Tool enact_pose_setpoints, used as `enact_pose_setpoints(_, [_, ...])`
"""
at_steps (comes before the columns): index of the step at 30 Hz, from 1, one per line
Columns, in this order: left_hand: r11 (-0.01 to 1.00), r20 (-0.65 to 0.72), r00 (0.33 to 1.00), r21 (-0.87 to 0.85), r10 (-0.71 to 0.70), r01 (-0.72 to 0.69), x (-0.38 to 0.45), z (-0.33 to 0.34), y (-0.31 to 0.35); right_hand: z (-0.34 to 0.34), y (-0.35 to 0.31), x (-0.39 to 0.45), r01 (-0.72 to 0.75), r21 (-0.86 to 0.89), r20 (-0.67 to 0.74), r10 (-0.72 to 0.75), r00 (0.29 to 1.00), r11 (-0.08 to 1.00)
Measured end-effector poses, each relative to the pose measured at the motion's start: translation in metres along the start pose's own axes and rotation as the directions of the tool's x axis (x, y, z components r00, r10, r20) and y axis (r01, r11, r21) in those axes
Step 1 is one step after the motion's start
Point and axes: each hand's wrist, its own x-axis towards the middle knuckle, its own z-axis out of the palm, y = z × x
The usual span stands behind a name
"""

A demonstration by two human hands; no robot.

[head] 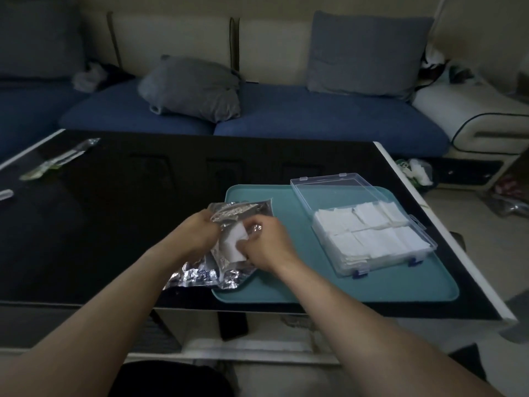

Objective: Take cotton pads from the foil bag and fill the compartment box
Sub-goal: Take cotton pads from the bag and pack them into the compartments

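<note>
A crumpled silver foil bag (206, 272) lies across the left edge of a teal tray (372, 285) on the black table. My left hand (197, 233) grips the bag's open mouth. My right hand (264, 243) pinches a stack of white cotton pads (233, 243) sticking out of the bag. To the right on the tray stands a clear plastic compartment box (340, 262) with its lid (323, 190) folded back. White pads (372, 233) fill its visible compartments.
The black glossy table (114, 224) has a white edge on the right. A long foil wrapper (57, 163) lies at its far left. A blue sofa with grey cushions (191, 90) stands behind the table. Clutter sits on the floor at the right.
</note>
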Motion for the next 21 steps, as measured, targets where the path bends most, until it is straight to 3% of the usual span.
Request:
enact_pose_setpoints(3, [0.994,-0.026,1.0,0.107,-0.008,0.011,0.004,0.001,0.001,-0.013,0.006,-0.002,0.002,0.049,-0.122,0.004,0.993,0.999])
enact_pose_setpoints(11, [0.963,-0.051,0.995,0.251,-0.085,0.095,0.014,0.013,0.005,-0.05,0.011,-0.009,-0.121,0.495,-0.148,0.22,0.964,0.861])
enact_pose_setpoints(14, [0.934,-0.087,0.996,0.353,-0.018,0.048,0.009,0.019,0.016,-0.066,0.017,-0.015,-0.11,0.578,-0.167,0.249,0.954,0.809])
enact_pose_setpoints(16, [0.958,-0.165,0.973,0.266,0.159,-0.111,0.002,0.02,0.027,-0.078,0.021,-0.02,-0.077,0.612,-0.203,0.25,0.947,0.787])
enact_pose_setpoints(18, [0.951,-0.234,0.922,0.065,0.31,-0.303,-0.005,0.024,0.04,-0.091,0.022,-0.028,-0.043,0.642,-0.222,0.239,0.945,0.766])
enact_pose_setpoints(20, [0.921,-0.194,0.92,-0.127,0.342,-0.369,-0.013,0.035,0.053,-0.101,0.018,-0.037,-0.016,0.648,-0.221,0.208,0.953,0.761])
enact_pose_setpoints(21, [0.922,-0.124,0.94,-0.188,0.319,-0.338,-0.016,0.044,0.057,-0.104,0.015,-0.042,-0.002,0.654,-0.216,0.189,0.958,0.757])
